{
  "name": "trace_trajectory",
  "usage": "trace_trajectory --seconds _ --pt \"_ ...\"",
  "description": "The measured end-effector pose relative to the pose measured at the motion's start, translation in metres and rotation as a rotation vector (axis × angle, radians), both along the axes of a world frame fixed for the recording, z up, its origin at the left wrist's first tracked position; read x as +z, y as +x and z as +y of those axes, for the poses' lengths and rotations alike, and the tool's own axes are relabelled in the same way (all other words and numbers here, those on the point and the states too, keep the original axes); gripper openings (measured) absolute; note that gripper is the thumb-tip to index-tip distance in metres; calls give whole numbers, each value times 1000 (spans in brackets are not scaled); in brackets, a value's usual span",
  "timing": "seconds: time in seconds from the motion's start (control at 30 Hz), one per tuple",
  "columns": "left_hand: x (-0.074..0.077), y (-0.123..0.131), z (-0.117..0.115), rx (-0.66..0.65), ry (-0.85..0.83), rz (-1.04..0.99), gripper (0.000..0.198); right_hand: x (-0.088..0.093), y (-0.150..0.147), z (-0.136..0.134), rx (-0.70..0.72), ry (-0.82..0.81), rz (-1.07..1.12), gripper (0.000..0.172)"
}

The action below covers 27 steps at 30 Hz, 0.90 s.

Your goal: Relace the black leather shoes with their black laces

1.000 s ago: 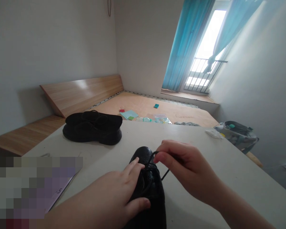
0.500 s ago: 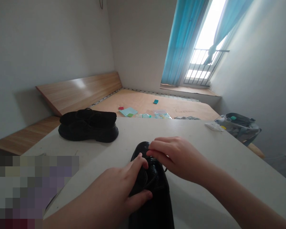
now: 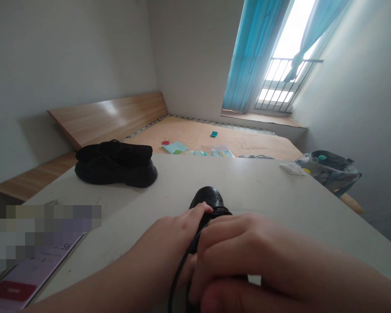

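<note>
A black leather shoe [image 3: 208, 196] is on the white table in front of me, its toe pointing away. Across the shoe's left side lies my left hand [image 3: 179, 228], its fingers curled over the laced part and its thumb partly hidden. My right hand [image 3: 244, 252] is closed above the shoe, covering much of its middle and heel. A black shoelace [image 3: 180, 269] runs out from beside the right hand's fingers and hangs down in a curve to the left. The fingertips themselves are mostly out of sight.
Another pair of black shoes [image 3: 115, 167] stands at the table's [image 3: 270, 187] far left. A phone [image 3: 48, 269], partly blurred out, lies near left. At the far right edge are a small clear packet [image 3: 292, 168] and a grey bag [image 3: 335, 167]. Beyond is a bed [image 3: 189, 130] with small items.
My right hand has moved from the shoe's toe back towards me, and the lace now hangs in a loop at its left. The left hand stays on the shoe.
</note>
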<state>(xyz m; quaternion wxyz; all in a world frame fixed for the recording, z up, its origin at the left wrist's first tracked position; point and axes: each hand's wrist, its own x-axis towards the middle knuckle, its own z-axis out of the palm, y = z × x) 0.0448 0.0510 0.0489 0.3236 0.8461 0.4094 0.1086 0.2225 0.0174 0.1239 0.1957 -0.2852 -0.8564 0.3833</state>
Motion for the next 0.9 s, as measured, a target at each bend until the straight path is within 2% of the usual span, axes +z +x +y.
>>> trace_trajectory --seconds 0.03,0.1,0.17,0.27,0.37,0.43,0.57,0.67,0.77,0.83,0.9 --pt "1 2 1 -9 4 3 58 -4 4 3 -54 50 -73 23" --pt "5 7 2 -18 3 6 55 -15 15 13 -247 156 -182 26" --pt "11 11 3 -14 -7 15 57 -29 29 25 -424 216 -291 23" --pt "18 13 4 -11 -46 60 55 -46 47 36 -548 225 -455 14" --pt "19 13 6 -14 -78 87 51 -55 57 40 -483 143 -484 21" --pt "15 15 8 -21 -53 74 48 -58 59 42 -425 96 -440 23" --pt "6 20 10 -15 -10 -8 37 -65 61 48 -398 -14 -314 23" --pt "7 21 9 -30 -57 -109 28 -70 63 54 -328 -210 -165 25" --pt "15 18 7 -16 -195 -227 20 -73 65 58 -251 -448 -53 26" --pt "21 14 6 34 -287 -261 15 -74 65 58 -295 -515 -11 26" --pt "28 9 6 87 -359 -278 12 -74 63 58 -402 -541 52 26"
